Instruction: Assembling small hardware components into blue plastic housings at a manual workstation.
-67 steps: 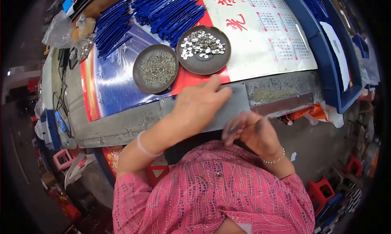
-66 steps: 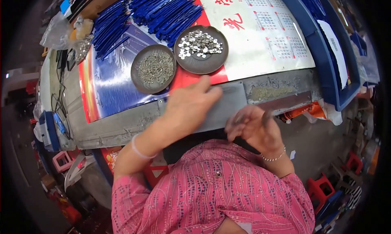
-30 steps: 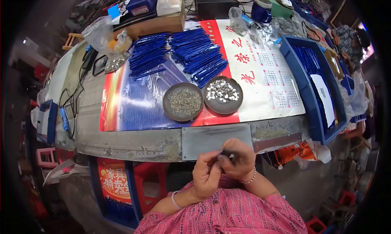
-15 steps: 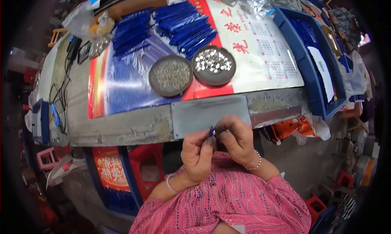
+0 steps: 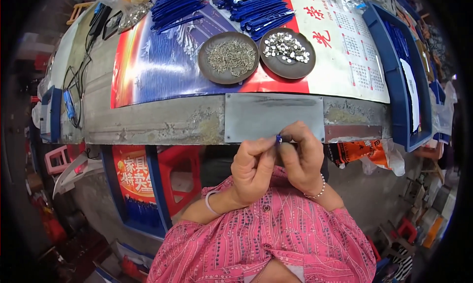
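Observation:
In front of my chest, just off the table's near edge, my left hand (image 5: 254, 167) and my right hand (image 5: 301, 157) meet fingertip to fingertip. Both are closed in a pinch on a small blue piece (image 5: 279, 139) with a bright silvery spot. Most of it is hidden by the fingers, so its kind cannot be made out. Beyond the hands lie two round dark dishes: the left dish (image 5: 203, 70) bears many small thin metal parts (image 5: 232, 57), the right dish (image 5: 290, 74) many shiny round silvery pieces (image 5: 287, 48). Behind them lie piles of long, narrow blue strips (image 5: 258, 7).
A grey metal plate (image 5: 273, 118) lies at the table's near edge, beside a printed poster sheet (image 5: 162, 81). At the right stands a blue crate (image 5: 419, 100). Below the table are another blue crate (image 5: 160, 184) and a red stool (image 5: 180, 177). Cables (image 5: 79, 86) lie at the left.
The view has shifted, so the table and dishes sit higher and further right in the picture. Both hands keep their pinch on the small blue piece, with slight finger movement.

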`<state>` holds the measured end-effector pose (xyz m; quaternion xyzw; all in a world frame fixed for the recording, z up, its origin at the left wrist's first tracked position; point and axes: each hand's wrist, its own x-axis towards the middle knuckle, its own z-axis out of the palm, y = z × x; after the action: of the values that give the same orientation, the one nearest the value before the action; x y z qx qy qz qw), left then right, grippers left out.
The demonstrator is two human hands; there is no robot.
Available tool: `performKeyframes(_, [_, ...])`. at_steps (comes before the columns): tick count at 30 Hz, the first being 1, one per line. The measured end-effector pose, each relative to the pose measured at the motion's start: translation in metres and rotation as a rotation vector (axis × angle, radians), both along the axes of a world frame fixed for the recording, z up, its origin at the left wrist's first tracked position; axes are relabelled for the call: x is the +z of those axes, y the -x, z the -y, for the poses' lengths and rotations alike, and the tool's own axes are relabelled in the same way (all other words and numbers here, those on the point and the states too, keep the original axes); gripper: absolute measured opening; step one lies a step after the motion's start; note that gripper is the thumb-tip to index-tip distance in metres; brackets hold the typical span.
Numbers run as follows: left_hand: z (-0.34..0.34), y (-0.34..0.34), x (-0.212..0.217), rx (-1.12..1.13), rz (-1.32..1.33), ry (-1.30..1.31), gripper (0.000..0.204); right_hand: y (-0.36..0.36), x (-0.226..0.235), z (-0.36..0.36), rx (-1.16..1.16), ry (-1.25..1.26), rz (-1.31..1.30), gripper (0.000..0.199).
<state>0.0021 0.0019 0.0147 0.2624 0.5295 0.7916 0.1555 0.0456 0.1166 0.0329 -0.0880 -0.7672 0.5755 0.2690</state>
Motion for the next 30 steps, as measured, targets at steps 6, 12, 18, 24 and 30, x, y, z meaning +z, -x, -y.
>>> performKeyframes(6, [0.002, 0.001, -0.002, 0.060, -0.052, 0.062, 0.017, 0.006, -0.011, 0.005, -0.142, -0.316, -0.180, 0.016])
performKeyframes(12, [-0.002, 0.000, -0.005, 0.072, -0.037, 0.068, 0.018, 0.003, -0.006, 0.010, -0.187, -0.517, 0.002, 0.013])
performKeyframes(18, [0.006, 0.003, -0.010, 0.040, 0.091, 0.091, 0.021, 0.007, 0.001, 0.003, -0.003, 0.056, 0.056, 0.011])
performKeyframes(24, [0.015, 0.008, -0.006, 0.089, -0.087, 0.143, 0.024, 0.004, -0.020, 0.032, -0.250, -0.338, 0.135, 0.011])
performKeyframes(30, [0.084, 0.019, -0.009, 0.270, -0.172, 0.290, 0.020, 0.021, -0.009, 0.025, 0.356, 0.454, 0.043, 0.056])
